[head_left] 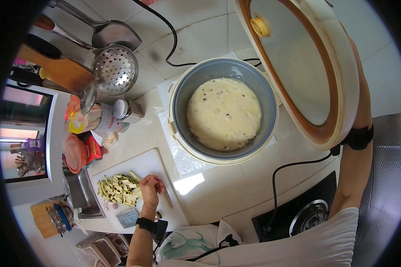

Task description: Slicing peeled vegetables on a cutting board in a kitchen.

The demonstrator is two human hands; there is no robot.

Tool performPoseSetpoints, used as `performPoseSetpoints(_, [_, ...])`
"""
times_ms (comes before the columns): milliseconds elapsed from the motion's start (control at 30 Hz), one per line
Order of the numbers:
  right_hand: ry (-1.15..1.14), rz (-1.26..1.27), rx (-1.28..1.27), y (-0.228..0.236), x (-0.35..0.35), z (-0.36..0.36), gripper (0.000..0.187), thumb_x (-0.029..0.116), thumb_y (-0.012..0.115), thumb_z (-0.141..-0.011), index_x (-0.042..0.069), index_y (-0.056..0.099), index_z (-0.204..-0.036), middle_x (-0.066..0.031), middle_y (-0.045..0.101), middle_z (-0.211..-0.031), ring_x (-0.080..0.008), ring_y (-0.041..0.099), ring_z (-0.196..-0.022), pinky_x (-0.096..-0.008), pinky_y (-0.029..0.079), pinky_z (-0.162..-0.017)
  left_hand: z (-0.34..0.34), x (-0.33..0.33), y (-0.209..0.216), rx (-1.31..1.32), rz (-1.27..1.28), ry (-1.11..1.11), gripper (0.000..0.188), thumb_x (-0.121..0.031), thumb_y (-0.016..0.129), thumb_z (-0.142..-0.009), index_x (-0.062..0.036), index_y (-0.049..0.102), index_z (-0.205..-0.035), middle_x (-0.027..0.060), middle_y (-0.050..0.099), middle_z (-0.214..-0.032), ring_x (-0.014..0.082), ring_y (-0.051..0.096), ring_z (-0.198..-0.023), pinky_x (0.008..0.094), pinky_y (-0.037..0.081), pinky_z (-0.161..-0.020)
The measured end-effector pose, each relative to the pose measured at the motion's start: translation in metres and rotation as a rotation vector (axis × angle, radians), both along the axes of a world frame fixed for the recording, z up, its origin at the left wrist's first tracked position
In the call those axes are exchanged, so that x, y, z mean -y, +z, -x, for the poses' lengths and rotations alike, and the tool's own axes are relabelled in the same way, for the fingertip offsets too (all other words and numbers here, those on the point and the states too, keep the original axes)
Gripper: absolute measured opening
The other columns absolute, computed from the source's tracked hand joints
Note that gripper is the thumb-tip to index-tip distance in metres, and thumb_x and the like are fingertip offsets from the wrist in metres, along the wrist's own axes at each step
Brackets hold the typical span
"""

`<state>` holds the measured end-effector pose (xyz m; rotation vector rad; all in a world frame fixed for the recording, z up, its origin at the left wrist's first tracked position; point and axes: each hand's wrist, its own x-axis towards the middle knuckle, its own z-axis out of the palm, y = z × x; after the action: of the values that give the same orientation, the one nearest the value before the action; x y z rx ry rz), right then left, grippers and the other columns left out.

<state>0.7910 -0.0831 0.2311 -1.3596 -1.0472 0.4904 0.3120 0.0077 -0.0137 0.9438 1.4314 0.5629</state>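
My left hand (pixel 151 186) hovers over a white cutting board (pixel 149 162), its fingers curled closed and nothing visible in them. Beside it is a heap of sliced strips (pixel 119 188), pale green with dark skin. What looks like a knife blade (pixel 167 196) lies on the board to its right. My right arm (pixel 353 178) reaches up behind the raised lid (pixel 305 66) of a round cooker, which hides the hand and its fingers. Inside the cooker's grey inner pot (pixel 182 111) lies a pale, flat-topped mass (pixel 223 113) with dark bits.
A perforated skimmer (pixel 116 70) and a metal spatula (pixel 116 34) hang at the upper left. Below them stand a jar (pixel 128 111) and a red bowl (pixel 75 153). A metal sink (pixel 82 193) borders the board. A gas burner (pixel 312 218) is at lower right; a black cord (pixel 275 178) crosses the counter.
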Motion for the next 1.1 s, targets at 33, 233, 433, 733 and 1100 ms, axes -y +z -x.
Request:
performPoseSetpoints(33, [0.021,-0.002,-0.034,-0.0006,-0.0009,0.0016,0.034,0.035,0.041,-0.102,0.003,0.055,-0.100,-0.0029,0.058,-0.084,-0.0078,0.056,-0.069,-0.0217,0.051,-0.063,-0.0008,0.0002,0.0014,-0.010,0.004,0.000,0.014,-0.002,0.048,-0.076,-0.0004,0.061,-0.074,0.0089,0.059,-0.057,0.0162,0.054,-0.039,0.0252,0.040,-0.035])
performPoseSetpoints(233, [0.074,-0.020,-0.109,0.0004,-0.0022,-0.0007,0.034,0.035,0.041,-0.102,0.003,0.055,-0.100,-0.0030,0.058,-0.084,-0.0077,0.056,-0.068,-0.0216,0.051,-0.062,0.0016,-0.0002,-0.0009,0.012,0.011,-0.026,0.014,-0.002,0.047,-0.076,0.0000,0.061,-0.073,0.0092,0.059,-0.057,0.0166,0.054,-0.040,0.0251,0.039,-0.036])
performPoseSetpoints(433, [0.091,-0.022,-0.126,-0.0006,-0.0046,-0.0002,0.034,0.034,0.041,-0.102,0.003,0.055,-0.100,-0.0031,0.058,-0.083,-0.0075,0.056,-0.068,-0.0214,0.051,-0.061,0.0005,-0.0002,-0.0010,0.000,0.010,-0.008,0.014,-0.003,0.046,-0.076,0.0002,0.060,-0.074,0.0094,0.059,-0.057,0.0168,0.054,-0.040,0.0252,0.039,-0.036])
performPoseSetpoints(733, [0.116,-0.032,-0.152,-0.0002,-0.0002,-0.0011,0.034,0.034,0.042,-0.102,0.003,0.055,-0.100,-0.0032,0.058,-0.083,-0.0073,0.055,-0.066,-0.0211,0.050,-0.059,0.0004,-0.0005,-0.0028,-0.003,0.004,-0.007,0.014,-0.002,0.046,-0.077,0.0003,0.060,-0.074,0.0097,0.058,-0.057,0.0167,0.053,-0.039,0.0254,0.039,-0.035])
performPoseSetpoints(1100, [0.127,-0.038,-0.175,0.0008,-0.0003,0.0018,0.034,0.034,0.042,-0.102,0.002,0.056,-0.099,-0.0033,0.058,-0.083,-0.0070,0.055,-0.065,-0.0207,0.050,-0.057,-0.0021,0.0001,-0.0001,-0.001,0.009,-0.003,0.014,-0.001,0.047,-0.076,0.0003,0.060,-0.074,0.0095,0.059,-0.057,0.0168,0.053,-0.039,0.0252,0.039,-0.035])
